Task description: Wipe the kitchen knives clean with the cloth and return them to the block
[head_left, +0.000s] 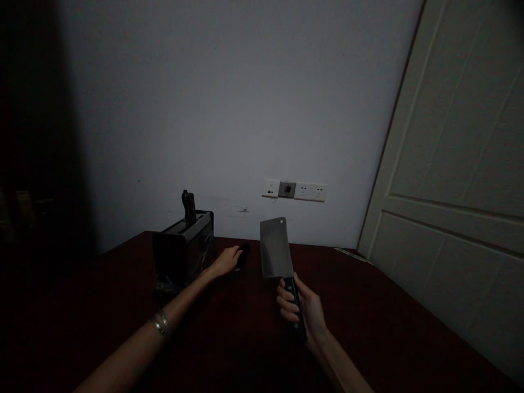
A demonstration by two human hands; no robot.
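My right hand [309,311] is wrapped round the black riveted handle of a cleaver [276,248]. Its broad grey blade points up, with a small hole near the top corner. Farther off, my left hand [226,261] reaches over the table, its fingers closed on a small black object [243,255] whose kind is too dark to make out. Left of that hand stands a dark knife block [183,248] with a slotted top. Black handles [189,206] stick up from a slot in it.
The dark red table [245,327] runs back to a pale wall [229,109]. Wall sockets [295,190] sit above its far edge. A white panelled door [458,180] slants along the right side. A thin pale strip [351,254] lies at the far right corner.
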